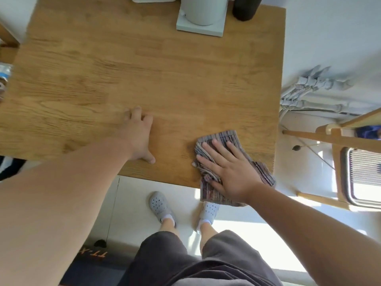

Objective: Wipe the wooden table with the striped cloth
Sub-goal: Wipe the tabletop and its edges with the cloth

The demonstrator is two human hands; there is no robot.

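right grip [231, 168]: the person's right hand lies flat, fingers straight and spread apart, palm pressing down on the striped cloth; nothing is pinched or curled round.
left grip [138, 137]: the left hand rests palm-down on bare wood near 6 o'clock, fingers loosely spread and the thumb pointing toward the near edge; it holds nothing and sits well apart from the cloth.
striped cloth [225, 137]: crumpled, in grey, brown and reddish stripes, at the 5 o'clock corner of the tabletop; its far part lies on the wood past the fingertips, and its near part hangs over the near edge.
tabletop [144, 69]: light brown wood with visible grain, bare across the middle.
white appliance [202, 11]: at 12 o'clock, standing on a pale square base [198, 29]; its top is cut off by the frame.
dark container [246, 7]: just beside the appliance, toward 1 o'clock, also cut off.
wooden chair [338, 141]: off the tabletop at 3 o'clock, on the pale floor.
pipes [309, 89]: grey, along the wall at 2 o'clock.
grey clogs [161, 205]: on the person's feet, below the near edge at 6 o'clock.
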